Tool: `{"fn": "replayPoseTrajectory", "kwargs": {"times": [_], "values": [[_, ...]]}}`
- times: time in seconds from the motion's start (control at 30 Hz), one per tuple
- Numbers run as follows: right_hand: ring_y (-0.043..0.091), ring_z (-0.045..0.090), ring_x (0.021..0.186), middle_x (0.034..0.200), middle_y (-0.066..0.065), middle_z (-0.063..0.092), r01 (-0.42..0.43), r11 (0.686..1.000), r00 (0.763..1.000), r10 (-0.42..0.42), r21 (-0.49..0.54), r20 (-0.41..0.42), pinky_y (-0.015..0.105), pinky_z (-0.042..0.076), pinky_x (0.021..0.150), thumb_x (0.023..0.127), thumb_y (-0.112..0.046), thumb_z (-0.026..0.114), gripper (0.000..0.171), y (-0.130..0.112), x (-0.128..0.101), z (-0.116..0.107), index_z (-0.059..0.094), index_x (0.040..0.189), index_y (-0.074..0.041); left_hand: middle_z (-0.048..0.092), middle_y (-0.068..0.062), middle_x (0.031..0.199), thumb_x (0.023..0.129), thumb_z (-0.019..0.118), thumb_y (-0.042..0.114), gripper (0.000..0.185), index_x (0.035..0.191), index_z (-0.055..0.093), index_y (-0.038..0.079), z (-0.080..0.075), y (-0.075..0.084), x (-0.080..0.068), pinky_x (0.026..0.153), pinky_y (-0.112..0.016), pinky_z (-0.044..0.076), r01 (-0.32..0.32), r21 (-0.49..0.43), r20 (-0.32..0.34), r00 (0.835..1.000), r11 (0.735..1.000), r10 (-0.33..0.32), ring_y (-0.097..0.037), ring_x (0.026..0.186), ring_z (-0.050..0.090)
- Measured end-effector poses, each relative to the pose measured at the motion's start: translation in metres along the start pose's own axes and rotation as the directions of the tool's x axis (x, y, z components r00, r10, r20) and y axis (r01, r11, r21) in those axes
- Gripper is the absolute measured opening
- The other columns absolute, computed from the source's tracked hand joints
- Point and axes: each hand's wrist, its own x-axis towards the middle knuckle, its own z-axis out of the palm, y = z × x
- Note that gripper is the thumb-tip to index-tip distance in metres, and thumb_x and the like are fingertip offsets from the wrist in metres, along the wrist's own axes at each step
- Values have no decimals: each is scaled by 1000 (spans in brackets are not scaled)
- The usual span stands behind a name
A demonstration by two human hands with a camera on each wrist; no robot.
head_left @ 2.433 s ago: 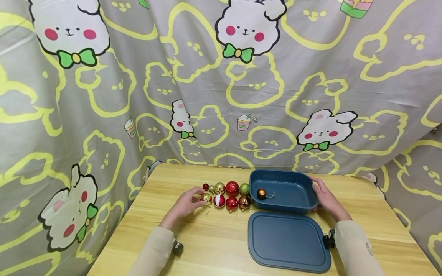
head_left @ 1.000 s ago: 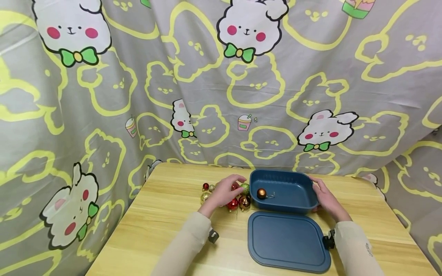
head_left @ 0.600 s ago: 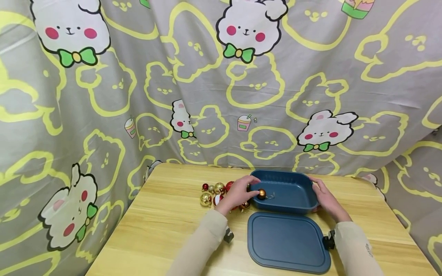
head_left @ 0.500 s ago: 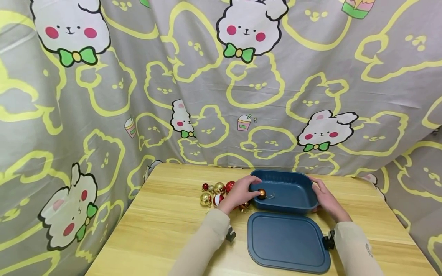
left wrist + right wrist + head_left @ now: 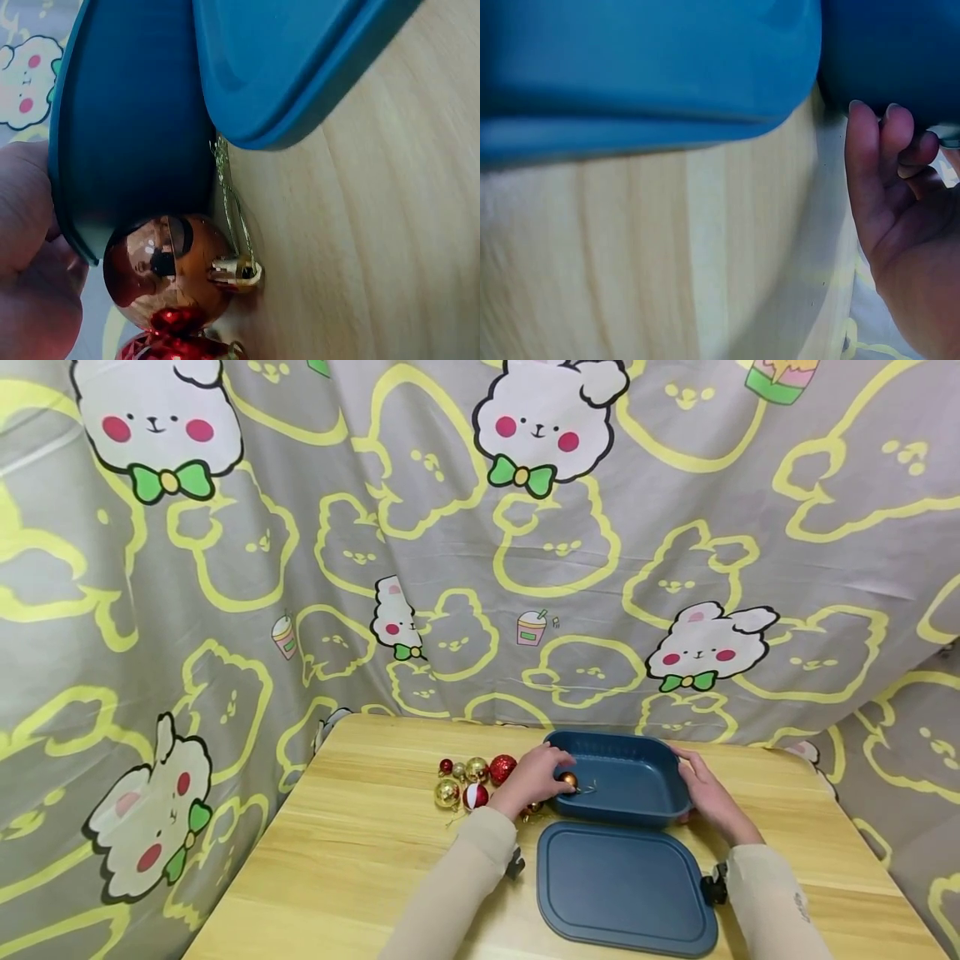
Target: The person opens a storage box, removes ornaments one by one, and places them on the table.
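Left hand sits at the left rim of the blue bin, fingers curled over the rim toward a copper bauble lying inside the bin at its 9 o'clock corner. Fingertips look to be touching that bauble, but whether they actually pinch it can't be told from the head view, and the left wrist view shows only a bit of palm.

Right hand is on the bin's right wall, 3 o'clock side. In the right wrist view its fingers are bent and pressed against the blue wall, thumb side hidden, so it's bracing or lightly gripping the bin.

Bin stands on the wooden table, right of centre. Its flat blue lid lies on the table at the bin's 6 o'clock, just beside it (wrist view shows the lid edge next to the bin wall, not on top).

Loose baubles on the table at the bin's 9 o'clock:
- red glitter ball, just beside the left hand
- gold ball
- small dark red ball
- shiny gold ball
- red-and-white ball
- second copper ball against the outside of the bin wall, under the left hand, gold cap and string loop showing

Rabbit-print cloth hangs behind the table.
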Motion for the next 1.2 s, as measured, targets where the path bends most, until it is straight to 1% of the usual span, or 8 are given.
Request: {"fn": "replayPoseTrajectory", "kwargs": {"times": [0.13, 0.33, 0.6, 0.7, 0.87, 0.93, 1.07, 1.2], "values": [[30, 66, 60, 119, 40, 51, -3, 1000, 1000, 3, 3, 2, 46, 60, 54, 115, -39, 22, 58, 0, 0, 1, 11, 167, -14, 75, 4, 117, 91, 82, 33, 43, 129, 73, 16, 1, 2, 4, 128, -29, 24, 20, 24, 25, 999, 1000, -20, -9, 107, 69], [30, 65, 60, 128, 43, 44, 5, 1000, 1000, -5, 3, -4, 46, 59, 54, 115, -41, 23, 60, -1, -1, 1, 12, 167, -13, 77, 7, 114, 88, 85, 32, 41, 125, 75, 18, 1, 6, 10, 129, -28, 22, 40, 75, 49, 998, 996, -44, -8, 108, 70], [30, 65, 61, 134, 42, 39, 9, 1000, 1000, -9, 8, -10, 46, 59, 53, 115, -41, 24, 59, 1, 0, 2, 13, 166, -13, 79, 9, 111, 90, 83, 25, 26, 116, 80, 20, 2, 10, 15, 128, -28, 23, 35, 118, 57, 997, 992, -42, -11, 111, 70], [30, 65, 61, 132, 43, 41, 9, 1000, 1000, -9, 10, -13, 47, 59, 53, 115, -40, 25, 59, 1, 0, 1, 14, 166, -13, 78, 9, 110, 91, 82, 26, 23, 113, 80, 20, 3, 10, 15, 125, -27, 30, 40, 104, 55, 997, 994, -46, -12, 110, 69], [30, 65, 62, 131, 43, 41, 7, 1000, 1000, -7, 5, -10, 47, 60, 53, 115, -40, 24, 59, 0, 0, 1, 13, 166, -12, 76, 8, 114, 92, 80, 29, 24, 115, 79, 22, 2, 10, 13, 101, -24, 52, 27, 72, 53, 998, 997, -31, -11, 109, 67], [30, 65, 62, 133, 43, 40, 8, 1000, 1000, -8, 6, -6, 47, 60, 53, 115, -40, 24, 59, 0, 0, 1, 13, 166, -12, 74, 7, 116, 93, 79, 30, 24, 116, 79, 23, 1, 10, 11, 96, -23, 54, 14, 62, 48, 999, 998, -17, -11, 109, 67], [31, 65, 62, 137, 43, 37, 4, 1000, 1000, -4, 3, -6, 47, 59, 54, 115, -42, 23, 60, 0, -1, 1, 12, 166, -13, 73, 7, 117, 94, 78, 30, 25, 118, 78, 22, 0, 10, 8, 96, -23, 54, 0, 47, 29, 1000, 999, -2, -11, 110, 67], [31, 65, 61, 133, 43, 42, -1, 1000, 1000, 1, -5, -8, 47, 59, 54, 115, -42, 23, 60, -1, -2, 2, 12, 166, -13, 73, 7, 117, 94, 78, 31, 27, 119, 77, 23, 3, 8, 7, 95, -23, 54, 1, 29, 13, 1000, 1000, -1, -11, 109, 67]]}}
